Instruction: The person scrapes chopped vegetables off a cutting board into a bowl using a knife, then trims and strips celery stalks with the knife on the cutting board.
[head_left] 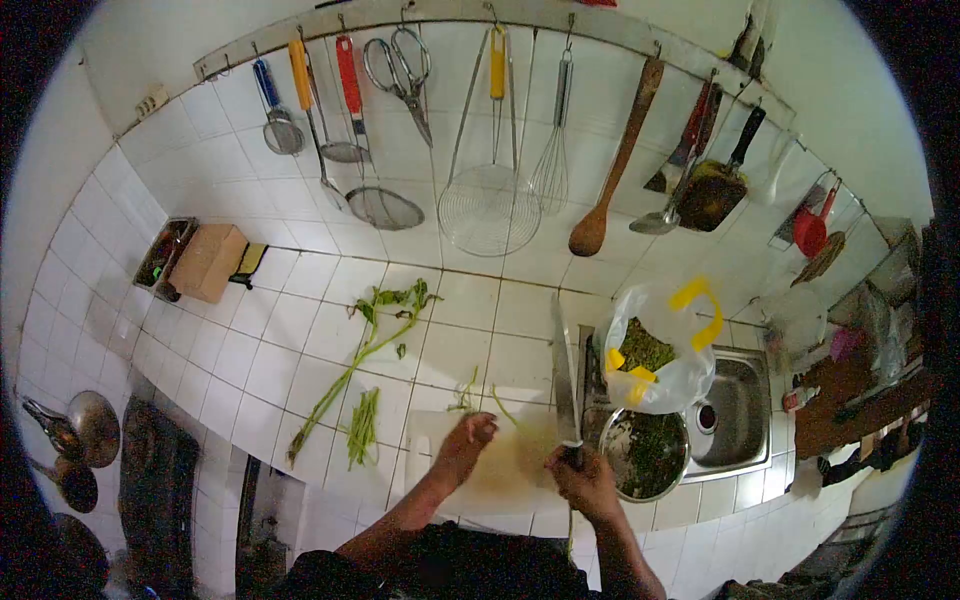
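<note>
A white-tiled bench [300,320] is running under a white-tiled wall, where a rail [480,20] is carrying hanging kitchen tools: two skimmers, a ladle, one pair of scissors [400,70], one wire strainer [490,205], one whisk [553,165], one wooden spoon [610,165] and more at the far right that are too small to count. A cutting board [480,455] is lying on the bench beside a steel sink [735,420]. The left hand [468,440] is pressing down with fingers bunched on a thin green stem [505,408] on the board. The right hand [583,478] is gripping the handle of one knife [562,375], blade pointing away. One long leafy stalk [370,350] and one small bundle of cut stems [363,428] are lying on the bench. One bowl of greens [640,455] is sitting under one plastic bag [660,350]. The pots at the lower left are being cut off by the dark edge of the view.
</note>
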